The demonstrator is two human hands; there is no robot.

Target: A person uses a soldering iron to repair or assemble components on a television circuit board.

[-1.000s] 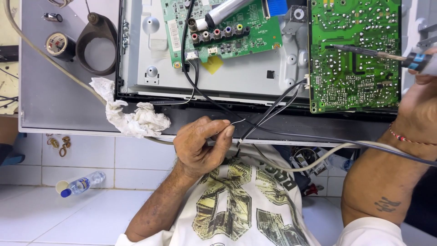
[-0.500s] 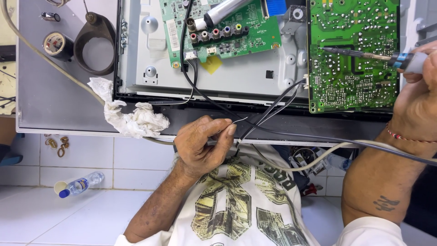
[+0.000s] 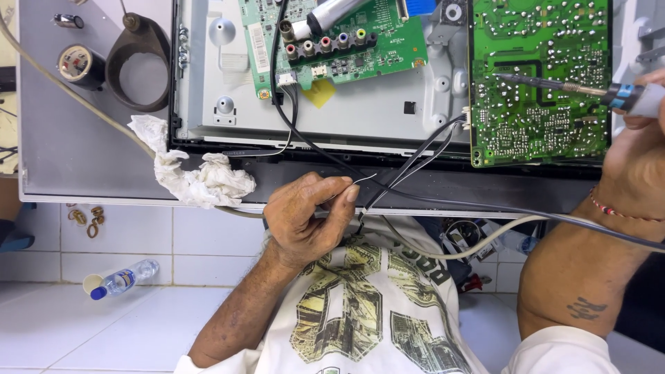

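An opened flat-screen chassis [image 3: 360,114] lies on the grey table [image 3: 76,152]. A green power board [image 3: 540,41] sits at its right, a smaller green board [image 3: 377,48] with coloured sockets at the top middle. My right hand [image 3: 634,170] grips a soldering iron [image 3: 627,95]; its thin tip rests on the power board's left part. My left hand [image 3: 305,218] is at the table's near edge, pinching a thin silvery solder wire [image 3: 366,179] that points right. Black wires [image 3: 415,163] run from the boards past that hand.
A crumpled white tissue [image 3: 201,176] lies at the chassis' lower left corner. A tape roll [image 3: 80,66] and a black strap loop [image 3: 142,66] lie at the table's far left. A grey cable [image 3: 478,242] hangs below the edge. A plastic bottle [image 3: 125,279] lies on the tiled floor.
My right hand has brought the soldering iron down and left, so its tip now sits further onto the power board. My left hand has stayed put with the solder wire.
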